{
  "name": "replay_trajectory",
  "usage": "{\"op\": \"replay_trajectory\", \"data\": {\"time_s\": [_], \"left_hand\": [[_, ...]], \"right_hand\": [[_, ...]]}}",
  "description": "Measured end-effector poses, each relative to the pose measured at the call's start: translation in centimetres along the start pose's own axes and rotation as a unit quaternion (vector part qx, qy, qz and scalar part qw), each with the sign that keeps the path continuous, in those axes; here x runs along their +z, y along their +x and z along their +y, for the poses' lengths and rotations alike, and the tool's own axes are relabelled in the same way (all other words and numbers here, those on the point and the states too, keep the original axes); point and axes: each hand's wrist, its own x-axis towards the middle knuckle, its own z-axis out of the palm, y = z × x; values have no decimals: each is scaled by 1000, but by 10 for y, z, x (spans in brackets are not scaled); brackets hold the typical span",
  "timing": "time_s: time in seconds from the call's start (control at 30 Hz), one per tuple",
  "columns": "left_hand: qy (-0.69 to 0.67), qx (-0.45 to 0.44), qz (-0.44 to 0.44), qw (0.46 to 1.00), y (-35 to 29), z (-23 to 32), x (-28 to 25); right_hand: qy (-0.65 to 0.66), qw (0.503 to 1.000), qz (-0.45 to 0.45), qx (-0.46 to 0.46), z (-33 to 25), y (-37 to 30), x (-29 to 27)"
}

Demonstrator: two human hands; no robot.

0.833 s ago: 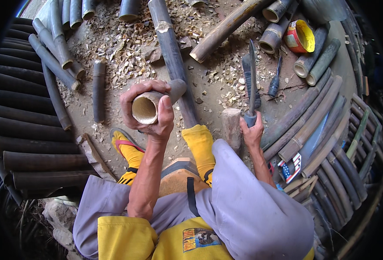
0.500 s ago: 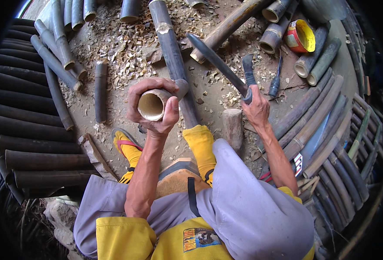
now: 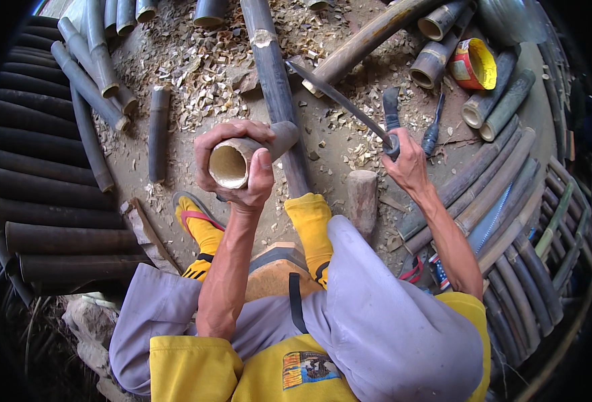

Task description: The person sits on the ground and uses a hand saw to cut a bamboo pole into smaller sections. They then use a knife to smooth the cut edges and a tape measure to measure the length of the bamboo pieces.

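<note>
My left hand [image 3: 249,177] wraps round a short bamboo tube [image 3: 229,166], its open, pale-rimmed end turned up toward me. The tube's far end rests on or just over a long dark bamboo pole [image 3: 269,74] that runs away from my yellow-socked foot; I cannot tell whether they touch. My right hand [image 3: 406,162] grips the dark handle of a machete [image 3: 339,99]. Its long blade points up and left, apart from the tube, with the tip near the pole. Part of the tube is hidden by my left fingers.
Wood chips [image 3: 209,84] litter the ground ahead. Dark bamboo lengths [image 3: 61,238] lie stacked at the left, more [image 3: 474,181] at the right. A wooden stump [image 3: 362,201], a second curved blade [image 3: 390,107], a dark-handled tool [image 3: 431,134] and a red-yellow can [image 3: 474,63] stand or lie nearby.
My right hand has moved a little to the right, and the machete blade has swung to a flatter slant. My left hand keeps its hold on the bamboo tube. The view has shifted slightly.
</note>
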Motion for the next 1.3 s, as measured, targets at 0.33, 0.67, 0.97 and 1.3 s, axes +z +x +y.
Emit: {"op": "replay_trajectory", "data": {"time_s": [0.33,0.67,0.97,1.3], "left_hand": [[-13,-5,2,1000,6,-2,-8],[-16,12,-12,1000,4,-6,-9],[-23,10,-16,1000,6,-5,-13],[-25,6,-17,1000,4,-4,-15]], "right_hand": [[-134,970,-199,-31,38,-35,-70],[-180,940,-230,-178,-8,26,-51],[-183,943,-245,-133,0,17,-61],[-107,963,-210,-132,29,13,-71]]}}
